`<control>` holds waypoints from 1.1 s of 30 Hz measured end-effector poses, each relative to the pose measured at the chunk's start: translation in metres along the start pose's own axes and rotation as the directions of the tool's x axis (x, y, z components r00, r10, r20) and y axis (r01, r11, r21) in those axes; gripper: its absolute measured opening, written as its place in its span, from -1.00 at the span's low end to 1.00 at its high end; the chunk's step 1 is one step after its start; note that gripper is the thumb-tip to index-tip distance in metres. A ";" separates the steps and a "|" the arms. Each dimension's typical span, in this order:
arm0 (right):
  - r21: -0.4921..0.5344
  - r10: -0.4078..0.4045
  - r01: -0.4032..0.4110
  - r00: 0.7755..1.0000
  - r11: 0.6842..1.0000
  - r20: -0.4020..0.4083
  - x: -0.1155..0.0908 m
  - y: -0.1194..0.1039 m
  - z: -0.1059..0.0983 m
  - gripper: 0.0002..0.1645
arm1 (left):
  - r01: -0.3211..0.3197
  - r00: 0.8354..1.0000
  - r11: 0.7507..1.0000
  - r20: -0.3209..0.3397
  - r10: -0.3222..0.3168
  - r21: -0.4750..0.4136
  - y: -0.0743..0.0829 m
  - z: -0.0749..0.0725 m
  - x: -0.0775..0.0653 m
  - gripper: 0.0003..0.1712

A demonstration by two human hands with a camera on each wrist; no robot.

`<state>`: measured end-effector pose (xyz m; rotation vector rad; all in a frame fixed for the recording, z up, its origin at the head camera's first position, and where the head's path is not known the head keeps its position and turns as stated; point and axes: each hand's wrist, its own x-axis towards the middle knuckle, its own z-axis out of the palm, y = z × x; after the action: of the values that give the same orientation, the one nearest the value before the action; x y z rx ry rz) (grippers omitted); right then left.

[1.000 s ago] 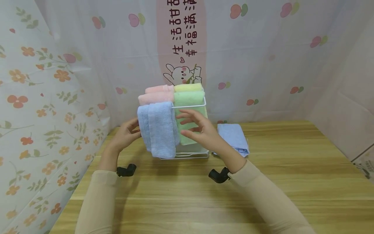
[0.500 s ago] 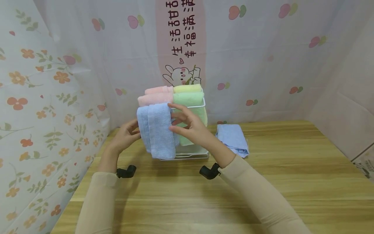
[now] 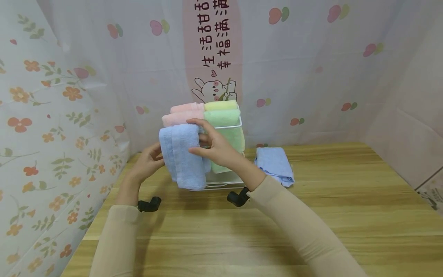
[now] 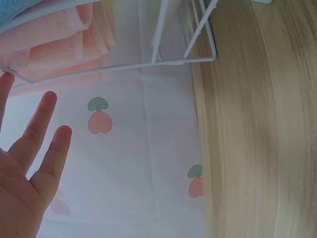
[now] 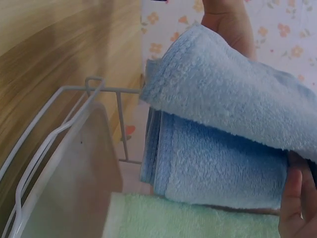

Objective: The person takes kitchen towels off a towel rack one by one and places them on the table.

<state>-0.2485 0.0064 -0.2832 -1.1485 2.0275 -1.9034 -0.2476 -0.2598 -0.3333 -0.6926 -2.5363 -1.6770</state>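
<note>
A blue towel [image 3: 185, 157] hangs folded over the front of a white wire rack [image 3: 221, 186]. My right hand [image 3: 216, 148] holds it by its right side: the thumb lies on the front and the index finger over the top. In the right wrist view, fingers [image 5: 296, 201] reach in between the towel's front flap [image 5: 237, 94] and the layer behind. My left hand [image 3: 147, 163] is at the rack's left side. Its spread, fairly straight fingers [image 4: 37, 121] show in the left wrist view, one fingertip right at a rack wire.
Behind the blue towel, pink [image 3: 181, 116], green [image 3: 223, 117] and yellow [image 3: 219, 105] towels hang on the rack. Another folded blue towel [image 3: 275, 163] lies on the wooden table [image 3: 214, 234] to the right. Patterned curtains [image 3: 311, 77] stand at the back and left.
My right hand has moved left from beside the rack onto the blue towel and taken its right side. The towel's front has shifted slightly left. My left hand has stayed nearly still.
</note>
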 end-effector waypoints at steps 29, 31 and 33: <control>0.039 -0.063 0.066 0.995 0.997 -0.082 0.003 -0.011 0.005 -0.34 | 0.018 1.000 1.000 -0.011 -0.018 -0.005 -0.001 -0.001 0.001 -0.51; 0.033 -0.073 0.076 0.993 0.997 -0.093 0.001 -0.014 0.005 -0.32 | 0.025 1.000 1.000 -0.008 -0.025 0.001 -0.001 -0.001 0.001 -0.46; 0.018 -0.079 0.082 0.992 0.997 -0.103 -0.001 -0.016 0.004 -0.31 | 0.027 1.000 1.000 -0.003 -0.027 0.003 -0.001 -0.001 0.001 -0.42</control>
<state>-0.2388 0.0047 -0.2698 -1.1679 2.0349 -2.0573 -0.2487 -0.2605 -0.3335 -0.6579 -2.5576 -1.6800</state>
